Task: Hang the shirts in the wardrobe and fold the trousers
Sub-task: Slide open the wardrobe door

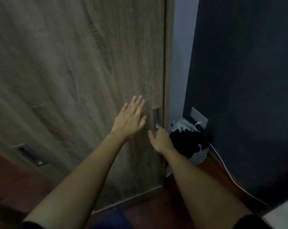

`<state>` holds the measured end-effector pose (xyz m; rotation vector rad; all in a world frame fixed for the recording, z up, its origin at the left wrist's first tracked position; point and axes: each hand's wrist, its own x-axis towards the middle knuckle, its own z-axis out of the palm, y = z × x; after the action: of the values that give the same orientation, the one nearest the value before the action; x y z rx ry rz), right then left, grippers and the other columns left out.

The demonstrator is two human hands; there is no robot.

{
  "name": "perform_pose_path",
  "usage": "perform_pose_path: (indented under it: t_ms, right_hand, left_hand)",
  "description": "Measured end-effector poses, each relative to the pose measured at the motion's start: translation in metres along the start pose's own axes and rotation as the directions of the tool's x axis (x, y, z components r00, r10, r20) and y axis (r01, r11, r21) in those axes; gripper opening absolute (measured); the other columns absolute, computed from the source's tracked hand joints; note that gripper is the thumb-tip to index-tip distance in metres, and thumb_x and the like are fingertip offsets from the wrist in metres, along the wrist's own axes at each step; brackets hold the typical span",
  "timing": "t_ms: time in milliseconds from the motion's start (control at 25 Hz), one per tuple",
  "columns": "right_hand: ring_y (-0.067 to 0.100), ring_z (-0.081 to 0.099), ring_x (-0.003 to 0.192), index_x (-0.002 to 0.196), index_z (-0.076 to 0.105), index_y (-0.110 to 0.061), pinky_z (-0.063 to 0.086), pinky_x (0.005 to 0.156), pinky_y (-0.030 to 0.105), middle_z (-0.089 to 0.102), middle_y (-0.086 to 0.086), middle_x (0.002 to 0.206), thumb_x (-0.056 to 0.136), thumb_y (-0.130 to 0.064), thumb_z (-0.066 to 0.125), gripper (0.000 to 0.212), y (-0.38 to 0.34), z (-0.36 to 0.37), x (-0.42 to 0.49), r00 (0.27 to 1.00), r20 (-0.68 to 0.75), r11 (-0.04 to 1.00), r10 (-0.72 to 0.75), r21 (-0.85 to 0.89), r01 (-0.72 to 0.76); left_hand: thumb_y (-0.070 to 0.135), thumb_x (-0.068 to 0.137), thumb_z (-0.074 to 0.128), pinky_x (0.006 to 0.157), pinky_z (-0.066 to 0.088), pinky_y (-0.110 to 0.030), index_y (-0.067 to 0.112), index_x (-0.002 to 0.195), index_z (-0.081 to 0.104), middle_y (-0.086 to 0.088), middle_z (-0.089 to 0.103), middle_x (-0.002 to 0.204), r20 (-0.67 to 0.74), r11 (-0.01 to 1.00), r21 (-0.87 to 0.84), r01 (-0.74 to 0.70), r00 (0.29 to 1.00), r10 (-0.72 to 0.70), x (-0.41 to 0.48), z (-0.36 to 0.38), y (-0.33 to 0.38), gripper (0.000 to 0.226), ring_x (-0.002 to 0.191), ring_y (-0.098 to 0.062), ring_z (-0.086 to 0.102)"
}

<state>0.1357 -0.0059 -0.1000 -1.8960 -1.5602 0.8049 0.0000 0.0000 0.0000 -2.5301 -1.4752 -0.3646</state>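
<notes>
A wood-grain wardrobe door (73, 80) fills the left and middle of the view, standing closed. A recessed metal handle (156, 119) is set near its right edge. My left hand (131, 119) lies flat and open against the door, just left of that handle. My right hand (159, 139) reaches up from below, its fingertips touching the lower end of the recessed handle; it holds nothing. A basket (198, 157) heaped with dark and light clothes (187, 139) stands on the floor to the right of the wardrobe.
A second recessed handle (30, 154) sits low on the left door panel. A dark blue wall (247, 80) rises at right with a socket plate (198, 118) and a white cable (222, 164) running along the reddish wooden floor (148, 210).
</notes>
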Motion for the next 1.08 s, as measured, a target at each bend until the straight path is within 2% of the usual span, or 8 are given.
perform_pose_path:
  t_ms: [80, 120, 200, 280, 480, 640, 800, 1080]
  right_hand:
    - [0.032, 0.039, 0.131, 0.144, 0.025, -0.004, 0.035, 0.108, 0.041, 0.037, 0.018, 0.145, 0.093, -0.047, 0.040, 0.068, 0.002, 0.006, 0.023, 1.000, 0.004, 1.000, -0.026, 0.007, 0.026]
    - [0.033, 0.045, 0.126, 0.140, 0.032, -0.007, 0.040, 0.104, 0.041, 0.044, 0.017, 0.139, 0.090, -0.050, 0.041, 0.066, 0.005, 0.011, 0.036, 1.000, 0.002, 0.999, -0.026, 0.019, 0.026]
    - [0.030, 0.057, 0.111, 0.129, 0.044, -0.014, 0.049, 0.091, 0.041, 0.056, 0.013, 0.122, 0.083, -0.059, 0.037, 0.065, 0.013, 0.024, 0.058, 0.998, -0.045, 0.999, -0.048, 0.014, 0.048]
    - [0.029, 0.060, 0.101, 0.121, 0.047, -0.014, 0.051, 0.084, 0.039, 0.058, 0.012, 0.113, 0.081, -0.060, 0.035, 0.063, 0.019, 0.028, 0.069, 0.994, -0.087, 0.997, -0.066, -0.038, 0.063]
    - [0.032, 0.054, 0.103, 0.112, 0.044, -0.004, 0.044, 0.079, 0.036, 0.051, 0.017, 0.116, 0.089, -0.040, 0.051, 0.042, 0.017, 0.026, 0.084, 0.993, -0.059, 0.991, -0.102, -0.087, 0.097]
    - [0.033, 0.056, 0.099, 0.113, 0.043, -0.005, 0.044, 0.072, 0.033, 0.051, 0.017, 0.114, 0.091, -0.037, 0.048, 0.040, 0.013, 0.035, 0.084, 0.987, -0.060, 0.980, -0.147, -0.145, 0.137]
    - [0.031, 0.055, 0.098, 0.116, 0.041, -0.005, 0.037, 0.064, 0.030, 0.049, 0.016, 0.114, 0.092, -0.039, 0.046, 0.042, 0.002, 0.049, 0.078, 0.982, -0.001, 0.965, -0.191, -0.182, 0.188]
    - [0.024, 0.051, 0.109, 0.122, 0.034, -0.011, 0.038, 0.069, 0.023, 0.042, 0.012, 0.124, 0.090, -0.030, 0.052, 0.041, -0.037, 0.098, 0.049, 0.951, 0.111, 0.933, -0.289, -0.190, 0.305]
  left_hand:
    - [0.037, 0.098, 0.025, 0.115, 0.004, -0.036, 0.008, 0.148, 0.015, -0.008, 0.011, 0.157, -0.100, 0.999, -0.048, -0.016, 0.995, 0.011, 0.029, 0.014, 0.004, 0.059, 0.145, -0.019, 0.003]
    - [0.037, 0.096, 0.024, 0.114, 0.007, -0.037, 0.006, 0.147, 0.021, -0.010, 0.018, 0.156, -0.168, 0.999, 0.000, -0.033, 0.985, 0.032, 0.046, 0.024, 0.006, 0.060, 0.145, -0.022, 0.010]
    - [0.034, 0.094, 0.031, 0.114, 0.015, -0.040, 0.005, 0.143, 0.032, -0.013, 0.033, 0.150, -0.316, 0.980, 0.181, -0.085, 0.938, 0.140, 0.076, 0.047, 0.009, 0.058, 0.141, -0.025, 0.025]
    - [0.032, 0.094, 0.036, 0.113, 0.014, -0.040, 0.006, 0.142, 0.033, -0.012, 0.039, 0.147, -0.408, 0.936, 0.338, -0.094, 0.882, 0.236, 0.099, 0.067, 0.008, 0.055, 0.139, -0.024, 0.029]
    - [0.037, 0.096, 0.041, 0.114, -0.007, -0.035, 0.012, 0.147, 0.020, -0.003, 0.018, 0.156, -0.483, 0.849, 0.528, -0.002, 0.821, 0.303, 0.124, 0.092, -0.010, 0.061, 0.145, -0.015, -0.005]
    - [0.039, 0.096, 0.040, 0.115, -0.009, -0.035, 0.012, 0.148, 0.018, -0.003, -0.014, 0.157, -0.513, 0.797, 0.603, 0.034, 0.782, 0.355, 0.121, 0.097, -0.023, 0.062, 0.144, -0.016, -0.010]
    - [0.039, 0.095, 0.041, 0.115, -0.007, -0.035, 0.012, 0.148, 0.016, -0.003, -0.011, 0.157, -0.522, 0.792, 0.607, 0.058, 0.781, 0.343, 0.106, 0.095, -0.042, 0.065, 0.145, -0.015, -0.006]
    - [0.040, 0.093, 0.046, 0.116, -0.004, -0.034, 0.011, 0.148, 0.016, -0.003, -0.007, 0.158, -0.531, 0.767, 0.636, 0.085, 0.770, 0.355, 0.049, 0.079, -0.106, 0.069, 0.145, -0.016, -0.002]
